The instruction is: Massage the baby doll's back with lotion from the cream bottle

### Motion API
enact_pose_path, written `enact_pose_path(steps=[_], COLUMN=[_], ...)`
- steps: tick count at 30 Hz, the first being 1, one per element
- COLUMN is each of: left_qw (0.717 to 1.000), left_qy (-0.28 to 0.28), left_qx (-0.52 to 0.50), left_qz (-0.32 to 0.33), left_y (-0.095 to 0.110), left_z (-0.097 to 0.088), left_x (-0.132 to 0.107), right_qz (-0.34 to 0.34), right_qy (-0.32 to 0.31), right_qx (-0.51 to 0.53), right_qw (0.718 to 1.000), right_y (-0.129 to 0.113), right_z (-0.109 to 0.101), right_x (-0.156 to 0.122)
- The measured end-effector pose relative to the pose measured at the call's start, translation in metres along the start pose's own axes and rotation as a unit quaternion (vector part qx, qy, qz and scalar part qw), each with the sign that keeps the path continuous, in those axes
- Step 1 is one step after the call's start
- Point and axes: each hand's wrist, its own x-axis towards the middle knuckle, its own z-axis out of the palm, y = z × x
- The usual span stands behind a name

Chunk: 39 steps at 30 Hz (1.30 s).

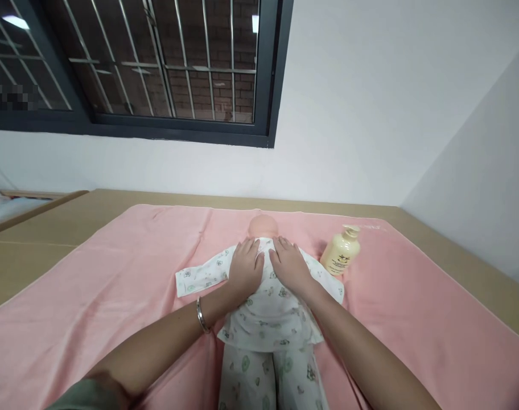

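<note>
A baby doll (263,226) lies on a pink blanket (127,273), its bald head toward the wall. It wears a white printed top (270,319) with long sleeves spread to both sides, and matching trousers (247,378). My left hand (246,265) rests flat on the upper left of the top, fingers stretched toward the doll's head. On the upper right, my right hand (290,263) lies flat in the same way. Neither hand grips anything. Just beyond the right sleeve stands a pale yellow pump bottle (341,250), slightly tilted in view.
The blanket covers much of a tan table (50,228), whose surface shows around its edges. Behind it rises a white wall (349,114) with a dark-framed, barred window (165,62). Another wall (490,171) borders the right side.
</note>
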Motion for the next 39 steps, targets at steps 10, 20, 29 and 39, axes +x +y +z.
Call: enact_pose_path(steps=[10,20,29,39], left_qw=[0.996,0.998,0.998,0.996], left_qy=[0.050,-0.040,-0.069,-0.023], left_qx=[-0.034,0.035,0.009,-0.075], left_qz=[0.073,-0.015,0.000,-0.036], left_y=[-0.004,-0.008,0.007,-0.004], left_z=[-0.004,-0.006,-0.014,0.000], left_x=[0.000,0.004,-0.010,0.001], right_qz=[-0.032,-0.094,-0.008,-0.002], right_qy=[0.009,0.031,0.022,0.040], right_qx=[-0.027,-0.032,-0.022,-0.020], right_qw=[0.999,0.995,0.999,0.999], right_y=[-0.012,-0.030,-0.015,-0.016], right_z=[-0.008,0.001,-0.004,0.002], right_x=[-0.015,-0.033,-0.013,-0.013])
